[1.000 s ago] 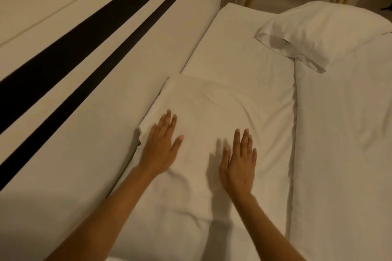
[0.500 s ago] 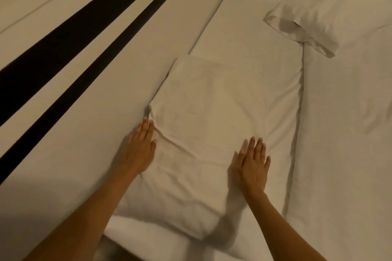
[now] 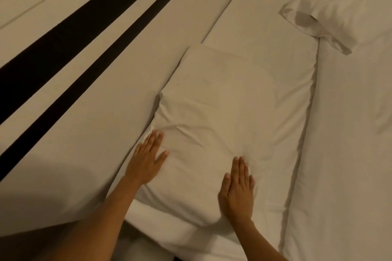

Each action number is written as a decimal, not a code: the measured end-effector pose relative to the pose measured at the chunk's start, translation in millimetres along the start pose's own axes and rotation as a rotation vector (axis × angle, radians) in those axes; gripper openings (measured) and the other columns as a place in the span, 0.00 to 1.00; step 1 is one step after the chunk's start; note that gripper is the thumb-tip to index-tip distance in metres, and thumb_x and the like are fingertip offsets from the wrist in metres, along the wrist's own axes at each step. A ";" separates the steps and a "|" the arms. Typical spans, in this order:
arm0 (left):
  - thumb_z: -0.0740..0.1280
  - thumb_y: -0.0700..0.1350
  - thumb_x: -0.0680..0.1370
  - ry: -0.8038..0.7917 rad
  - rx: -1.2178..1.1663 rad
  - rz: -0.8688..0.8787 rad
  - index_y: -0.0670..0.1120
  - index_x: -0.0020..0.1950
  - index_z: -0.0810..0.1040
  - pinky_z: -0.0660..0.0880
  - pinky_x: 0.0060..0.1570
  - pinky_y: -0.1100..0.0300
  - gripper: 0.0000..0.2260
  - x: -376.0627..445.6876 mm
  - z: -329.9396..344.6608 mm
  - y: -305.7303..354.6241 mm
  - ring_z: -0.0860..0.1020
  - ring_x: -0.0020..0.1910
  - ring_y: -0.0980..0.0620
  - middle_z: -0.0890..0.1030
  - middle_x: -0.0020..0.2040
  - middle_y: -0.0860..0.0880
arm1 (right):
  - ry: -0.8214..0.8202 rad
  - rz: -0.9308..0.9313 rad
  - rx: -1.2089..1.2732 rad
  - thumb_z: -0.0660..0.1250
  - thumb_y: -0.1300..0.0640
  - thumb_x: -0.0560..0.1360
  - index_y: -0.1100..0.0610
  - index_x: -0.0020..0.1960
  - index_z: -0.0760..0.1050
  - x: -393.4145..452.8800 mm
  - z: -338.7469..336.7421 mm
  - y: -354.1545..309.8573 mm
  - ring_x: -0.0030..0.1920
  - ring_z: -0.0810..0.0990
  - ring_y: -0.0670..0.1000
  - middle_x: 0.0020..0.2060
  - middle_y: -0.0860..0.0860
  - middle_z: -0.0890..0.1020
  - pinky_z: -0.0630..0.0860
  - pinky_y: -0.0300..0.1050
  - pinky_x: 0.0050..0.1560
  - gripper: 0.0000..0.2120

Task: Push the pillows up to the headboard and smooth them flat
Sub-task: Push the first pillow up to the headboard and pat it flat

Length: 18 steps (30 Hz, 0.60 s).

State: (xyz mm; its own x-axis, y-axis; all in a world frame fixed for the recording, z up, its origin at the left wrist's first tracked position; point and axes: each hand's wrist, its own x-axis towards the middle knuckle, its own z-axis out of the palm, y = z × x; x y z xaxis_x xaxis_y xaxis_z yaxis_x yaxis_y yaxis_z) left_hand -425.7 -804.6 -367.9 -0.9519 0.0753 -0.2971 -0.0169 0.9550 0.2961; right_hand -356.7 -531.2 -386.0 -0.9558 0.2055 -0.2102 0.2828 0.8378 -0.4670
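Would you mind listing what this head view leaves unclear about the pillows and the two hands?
- Far pillow: its far and right parts are cut off by the frame's top and right edges.
- Near pillow: the left hand and right hand lie flat on it, hiding the fabric beneath.
- How hard the hands press: cannot be judged.
- Headboard: its upper part runs out of frame.

You have 2 bare arms in view, with no sleeve on either forearm as far as the bottom edge of the frame. Your left hand [image 3: 147, 160] wears no glove, ring or band that can be made out, and its wrist is bare too. Your right hand [image 3: 238, 189] is the same: no glove, no ring, no watch or bracelet at the wrist. Fingernails on both hands look short and unpainted, though the dim, warm light makes fine detail hard to tell. No clothing shows anywhere.
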 end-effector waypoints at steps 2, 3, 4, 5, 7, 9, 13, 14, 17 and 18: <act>0.38 0.71 0.73 -0.040 -0.019 -0.069 0.47 0.80 0.41 0.49 0.76 0.52 0.42 -6.6 -6.3 -6.8 0.47 0.79 0.52 0.45 0.80 0.50 | -0.036 0.008 -0.029 0.32 0.42 0.76 0.49 0.77 0.38 -1.8 -6.8 2.4 0.77 0.40 0.42 0.77 0.44 0.42 0.38 0.46 0.76 0.30; 0.42 0.68 0.76 -0.060 -0.027 -0.098 0.47 0.80 0.41 0.48 0.77 0.53 0.38 -9.5 -9.8 -8.1 0.47 0.79 0.52 0.45 0.80 0.49 | -0.049 0.024 -0.039 0.31 0.42 0.76 0.49 0.78 0.38 -1.9 -10.5 4.5 0.77 0.40 0.43 0.77 0.45 0.42 0.39 0.47 0.76 0.31; 0.46 0.65 0.80 -0.079 -0.037 -0.126 0.47 0.80 0.42 0.47 0.77 0.54 0.35 -12.3 -14.3 -7.2 0.46 0.79 0.52 0.45 0.80 0.49 | -0.060 0.047 -0.049 0.32 0.43 0.76 0.50 0.78 0.38 -1.6 -14.6 7.0 0.78 0.41 0.45 0.78 0.46 0.42 0.40 0.48 0.76 0.31; 0.48 0.61 0.81 -0.088 -0.043 -0.149 0.46 0.80 0.42 0.46 0.77 0.54 0.33 -14.9 -19.1 -4.6 0.45 0.79 0.51 0.45 0.81 0.48 | -0.066 0.066 -0.063 0.32 0.43 0.76 0.51 0.79 0.39 -1.4 -18.9 9.3 0.78 0.42 0.47 0.78 0.47 0.43 0.40 0.49 0.77 0.32; 0.49 0.58 0.82 -0.086 -0.035 -0.162 0.45 0.80 0.42 0.44 0.77 0.55 0.31 -22.3 -28.1 1.4 0.45 0.79 0.51 0.44 0.80 0.48 | -0.082 0.075 -0.104 0.31 0.42 0.75 0.53 0.79 0.40 -3.7 -29.4 11.6 0.79 0.43 0.49 0.79 0.50 0.44 0.42 0.51 0.77 0.34; 0.46 0.61 0.81 -0.074 0.000 -0.134 0.44 0.80 0.43 0.45 0.77 0.54 0.33 -36.5 -44.0 12.6 0.45 0.79 0.51 0.45 0.80 0.47 | -0.100 0.032 -0.141 0.29 0.40 0.74 0.54 0.79 0.41 -10.8 -51.2 9.0 0.79 0.43 0.50 0.79 0.51 0.44 0.43 0.52 0.77 0.36; 0.40 0.68 0.75 -0.106 0.067 -0.126 0.44 0.80 0.43 0.47 0.77 0.51 0.40 -45.3 -58.3 27.2 0.46 0.80 0.50 0.45 0.80 0.47 | -0.204 0.012 -0.216 0.37 0.43 0.81 0.55 0.79 0.41 -7.7 -74.5 -0.2 0.79 0.42 0.52 0.79 0.52 0.44 0.44 0.53 0.77 0.31; 0.44 0.65 0.79 -0.114 0.075 -0.134 0.44 0.80 0.43 0.47 0.77 0.50 0.36 -50.1 -67.7 35.5 0.45 0.80 0.50 0.44 0.80 0.47 | -0.219 0.008 -0.227 0.40 0.45 0.82 0.55 0.79 0.41 -8.1 -88.1 -5.3 0.79 0.42 0.52 0.79 0.53 0.44 0.44 0.53 0.78 0.29; 0.48 0.59 0.82 -0.137 0.102 -0.149 0.44 0.80 0.44 0.47 0.77 0.47 0.32 -63.1 -101.5 63.9 0.45 0.79 0.48 0.43 0.80 0.46 | -0.267 -0.045 -0.242 0.44 0.46 0.83 0.55 0.80 0.42 -4.5 -131.6 -22.7 0.79 0.43 0.53 0.79 0.54 0.44 0.45 0.53 0.77 0.29; 0.48 0.60 0.82 -0.148 0.121 -0.161 0.44 0.80 0.44 0.48 0.77 0.46 0.32 -67.2 -114.7 74.1 0.46 0.79 0.48 0.43 0.80 0.46 | -0.288 -0.066 -0.243 0.45 0.45 0.83 0.55 0.80 0.42 -1.1 -146.2 -29.7 0.79 0.44 0.54 0.79 0.55 0.45 0.46 0.54 0.77 0.29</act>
State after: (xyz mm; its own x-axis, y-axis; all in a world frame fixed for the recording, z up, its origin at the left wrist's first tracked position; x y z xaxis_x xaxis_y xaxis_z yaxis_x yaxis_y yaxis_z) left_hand -398.1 -771.8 -221.9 -0.8843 -0.0479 -0.4644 -0.1194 0.9849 0.1258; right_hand -375.8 -482.3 -246.3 -0.8999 0.0255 -0.4354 0.1613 0.9470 -0.2779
